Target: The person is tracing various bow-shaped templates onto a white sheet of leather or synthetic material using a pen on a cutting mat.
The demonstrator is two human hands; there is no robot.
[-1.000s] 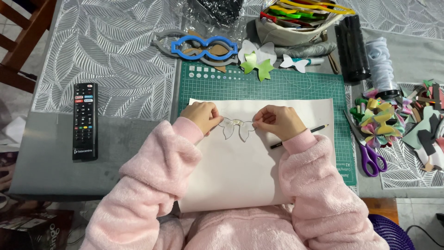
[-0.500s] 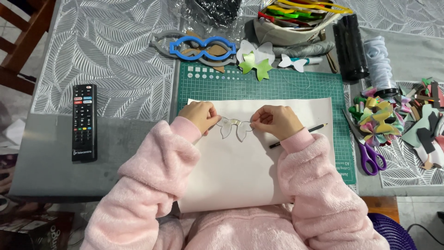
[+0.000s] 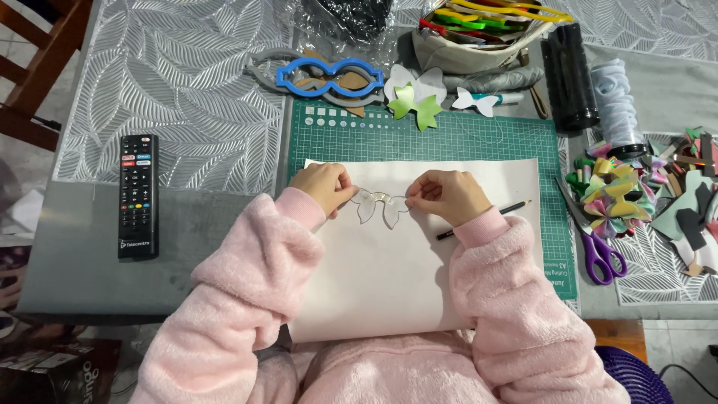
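A clear bow-shaped template [image 3: 378,206] lies on a white sheet of paper [image 3: 404,277], which rests on a green cutting mat [image 3: 479,142]. My left hand [image 3: 323,187] pinches the template's left end. At its right end my right hand [image 3: 447,196] has its fingers curled on it. A black pencil [image 3: 516,206] pokes out from under my right wrist, lying on the paper. Pink fleece sleeves cover both arms.
A black remote control [image 3: 138,196] lies left of the mat. Blue and grey bow-shaped templates [image 3: 329,77] and paper bows [image 3: 415,97] sit behind it. Purple-handled scissors [image 3: 598,243], a heap of coloured bows [image 3: 617,191], a black cylinder [image 3: 570,75] and a pouch [image 3: 479,37] are at right.
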